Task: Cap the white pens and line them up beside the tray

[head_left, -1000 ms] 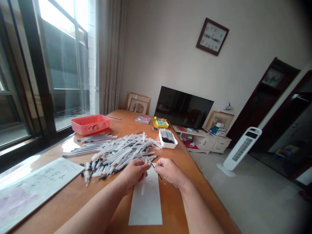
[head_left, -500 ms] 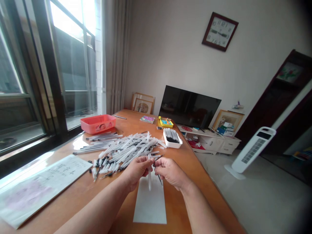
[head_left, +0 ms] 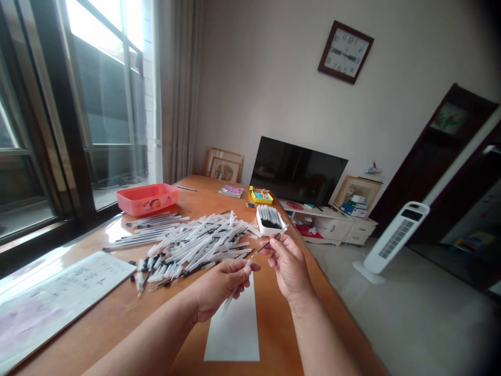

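My left hand [head_left: 224, 284] is closed on a translucent white pen barrel [head_left: 230, 300], which slants down toward me over a strip of white paper [head_left: 233, 337]. Pinched in the fingers of my right hand [head_left: 288, 263] is a thin dark pen refill [head_left: 260, 249]. Its lower end points at the top of the barrel, with a gap between them. Just beyond both hands lies a heap of pen parts [head_left: 205, 237], mostly clear barrels with dark refills among them. Short clear pieces and black caps [head_left: 158, 266] are scattered at its near left edge.
A white tub [head_left: 270, 231] of upright pens stands behind my right hand. The red plastic basket [head_left: 146, 201] sits at the table's far left, and a large booklet [head_left: 62, 308] lies near left. A yellow box [head_left: 261, 196] is at the back. The table's right edge [head_left: 332, 292] runs beside my right arm.
My right hand has moved up and away from the left, now holding the refill tilted the other way. The barrel in my left hand has tipped from near upright to slanting. The view has shifted slightly right.
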Demonstrator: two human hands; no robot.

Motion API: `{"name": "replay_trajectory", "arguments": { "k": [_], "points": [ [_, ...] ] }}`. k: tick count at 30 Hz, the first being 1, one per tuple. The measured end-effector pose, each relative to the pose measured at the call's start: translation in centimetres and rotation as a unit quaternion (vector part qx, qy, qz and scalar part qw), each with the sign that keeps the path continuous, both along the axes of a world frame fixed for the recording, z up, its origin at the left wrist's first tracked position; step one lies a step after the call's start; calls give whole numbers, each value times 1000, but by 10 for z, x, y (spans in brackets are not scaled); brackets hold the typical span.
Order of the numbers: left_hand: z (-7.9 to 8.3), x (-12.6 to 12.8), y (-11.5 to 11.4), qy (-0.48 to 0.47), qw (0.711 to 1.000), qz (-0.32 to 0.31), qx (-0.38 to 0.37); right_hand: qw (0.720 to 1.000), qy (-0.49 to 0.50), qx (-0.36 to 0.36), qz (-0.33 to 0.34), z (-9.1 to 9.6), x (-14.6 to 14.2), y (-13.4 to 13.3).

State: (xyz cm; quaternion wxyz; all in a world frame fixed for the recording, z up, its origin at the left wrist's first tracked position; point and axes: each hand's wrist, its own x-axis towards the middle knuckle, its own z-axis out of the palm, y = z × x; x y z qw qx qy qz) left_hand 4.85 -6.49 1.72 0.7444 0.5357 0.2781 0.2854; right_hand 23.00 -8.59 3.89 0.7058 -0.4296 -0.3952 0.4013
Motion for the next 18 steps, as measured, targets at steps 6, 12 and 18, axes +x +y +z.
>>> {"name": "replay_trajectory", "arguments": {
  "k": [6, 12, 18],
  "points": [
    [1, 0, -1, -6, 1000, -1, 0, 999, -35, 19, -11, 0, -4, -2],
    [2, -1, 0, -13, 1000, -11, -7, 996, -86, 11, 13, 2, -11, -5],
    [-2, 1, 2, -52, 998, 14, -16, 991, -124, -17, 53, -2, -15, -6]
  ]
}}
